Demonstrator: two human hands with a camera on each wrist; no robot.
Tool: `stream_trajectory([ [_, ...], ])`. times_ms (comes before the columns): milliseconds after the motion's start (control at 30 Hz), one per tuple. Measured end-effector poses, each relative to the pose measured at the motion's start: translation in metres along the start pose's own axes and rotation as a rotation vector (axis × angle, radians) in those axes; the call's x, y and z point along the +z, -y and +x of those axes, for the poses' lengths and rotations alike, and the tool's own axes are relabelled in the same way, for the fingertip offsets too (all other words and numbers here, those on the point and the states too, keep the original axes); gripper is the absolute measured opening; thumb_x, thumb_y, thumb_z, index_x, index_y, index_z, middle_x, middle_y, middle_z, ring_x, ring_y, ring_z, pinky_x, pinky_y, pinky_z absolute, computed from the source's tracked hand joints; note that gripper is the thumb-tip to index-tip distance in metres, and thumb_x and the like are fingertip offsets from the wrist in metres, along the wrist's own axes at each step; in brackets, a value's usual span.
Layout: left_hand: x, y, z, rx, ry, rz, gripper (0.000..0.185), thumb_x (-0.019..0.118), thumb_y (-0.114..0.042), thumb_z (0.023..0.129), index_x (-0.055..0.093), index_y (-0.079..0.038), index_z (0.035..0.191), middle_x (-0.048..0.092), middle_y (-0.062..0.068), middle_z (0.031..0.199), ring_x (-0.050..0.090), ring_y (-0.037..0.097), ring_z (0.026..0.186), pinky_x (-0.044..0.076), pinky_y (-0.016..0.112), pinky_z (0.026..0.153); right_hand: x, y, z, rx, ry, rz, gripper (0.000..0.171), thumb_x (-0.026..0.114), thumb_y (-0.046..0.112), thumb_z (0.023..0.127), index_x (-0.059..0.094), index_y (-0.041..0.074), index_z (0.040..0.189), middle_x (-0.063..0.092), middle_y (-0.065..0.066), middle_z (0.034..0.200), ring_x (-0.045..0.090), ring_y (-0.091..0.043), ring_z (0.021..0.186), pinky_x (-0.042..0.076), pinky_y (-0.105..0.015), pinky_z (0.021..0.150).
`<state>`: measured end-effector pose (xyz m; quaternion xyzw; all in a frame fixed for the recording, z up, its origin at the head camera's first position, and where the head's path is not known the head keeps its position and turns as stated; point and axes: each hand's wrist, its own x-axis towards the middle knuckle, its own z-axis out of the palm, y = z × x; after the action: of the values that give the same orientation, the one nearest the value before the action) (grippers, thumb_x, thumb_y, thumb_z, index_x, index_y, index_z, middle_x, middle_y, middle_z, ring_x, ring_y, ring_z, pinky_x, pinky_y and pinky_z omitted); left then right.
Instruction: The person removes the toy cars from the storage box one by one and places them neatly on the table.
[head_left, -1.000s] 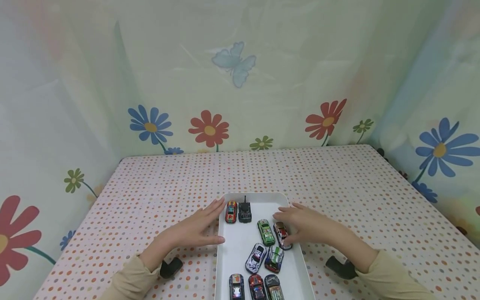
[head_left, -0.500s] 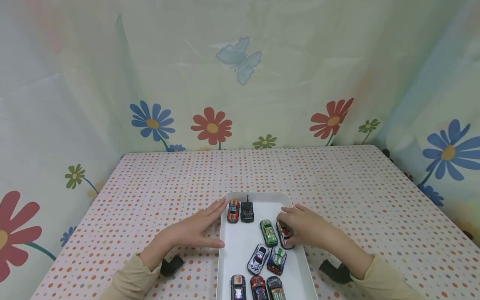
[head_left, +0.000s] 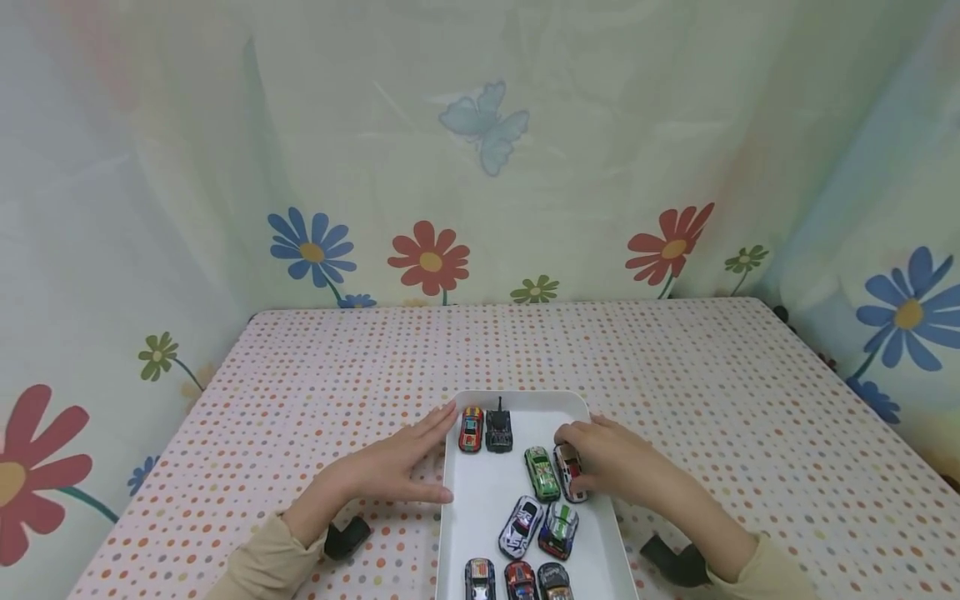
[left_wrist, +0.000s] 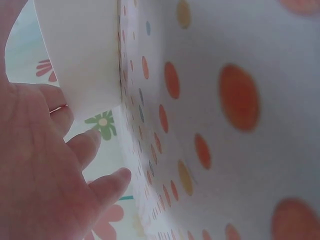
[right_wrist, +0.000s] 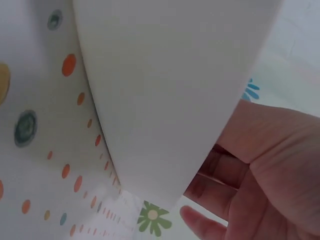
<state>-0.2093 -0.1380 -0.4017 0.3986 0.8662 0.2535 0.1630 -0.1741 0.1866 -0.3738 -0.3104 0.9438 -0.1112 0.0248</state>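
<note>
A white tray with several toy cars lies before me in the head view. My left hand touches its left side, fingers extended and thumb at the rim. In the left wrist view, that hand has its fingertips by the tray's outer wall. Over the right rim, my right hand grips a white-and-red toy car, partly covered by the fingers. Beside that car stands a green toy car. In the right wrist view, the tray wall hides the fingertips of the right hand.
A red-and-yellow car and a black toy tank stand at the tray's far left. Nearer are a white-and-purple car, a green-and-blue car and several more at the bottom edge. Dotted cloth covers the table.
My right hand's fingers have closed in around the white-and-red toy car and cover more of it. The left hand stays at the tray's side. The head view has shifted slightly.
</note>
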Motion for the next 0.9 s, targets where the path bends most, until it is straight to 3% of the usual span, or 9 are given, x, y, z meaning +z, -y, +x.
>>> stream_trajectory([
  [133,0.002,0.0,0.0,-0.011,-0.004,-0.001,0.101,0.061,-0.059,0.082,0.003,-0.013,0.152,-0.007,-0.001,0.155,0.001,0.023,0.14,0.012,0.052,0.109,-0.002,0.001,-0.002,-0.012,0.013,0.066,0.046,0.084,0.017,0.067,0.06,0.006,0.105,0.059,0.001,0.093,0.058,-0.015,0.084,0.049,-0.04,0.082],
  [233,0.002,-0.001,-0.001,-0.015,-0.012,0.01,0.102,0.061,-0.06,0.081,0.004,-0.013,0.152,-0.006,-0.002,0.155,0.001,0.022,0.139,0.012,0.05,0.109,-0.005,0.001,-0.003,-0.03,0.028,0.15,0.04,0.082,0.013,0.07,0.06,0.008,0.102,0.056,0.006,0.091,0.054,-0.008,0.078,0.051,-0.03,0.065],
  [467,0.003,-0.006,0.0,-0.025,-0.05,0.059,0.102,0.063,-0.062,0.078,0.012,-0.012,0.151,-0.001,-0.003,0.156,0.007,0.018,0.139,0.021,0.043,0.109,-0.012,0.001,-0.007,-0.085,0.025,0.271,0.028,0.078,0.008,0.075,0.057,0.013,0.093,0.055,0.012,0.086,0.053,-0.004,0.077,0.051,-0.028,0.065],
  [733,0.005,-0.014,-0.003,-0.02,-0.093,0.124,0.096,0.068,-0.056,0.076,0.027,-0.006,0.147,0.015,0.004,0.154,0.021,0.02,0.136,0.028,0.039,0.106,-0.017,-0.001,-0.01,-0.101,0.03,0.359,0.016,0.072,0.013,0.082,0.06,0.017,0.09,0.058,0.014,0.088,0.056,-0.004,0.08,0.051,-0.026,0.067],
  [900,0.001,-0.017,-0.003,0.011,-0.12,0.204,0.095,0.061,-0.064,0.077,0.033,-0.004,0.144,0.023,0.008,0.151,0.029,0.022,0.133,0.032,0.038,0.104,-0.03,-0.007,-0.014,-0.094,-0.059,0.441,0.012,0.068,0.013,0.087,0.064,0.012,0.098,0.061,0.01,0.091,0.06,-0.006,0.081,0.053,-0.028,0.071],
])
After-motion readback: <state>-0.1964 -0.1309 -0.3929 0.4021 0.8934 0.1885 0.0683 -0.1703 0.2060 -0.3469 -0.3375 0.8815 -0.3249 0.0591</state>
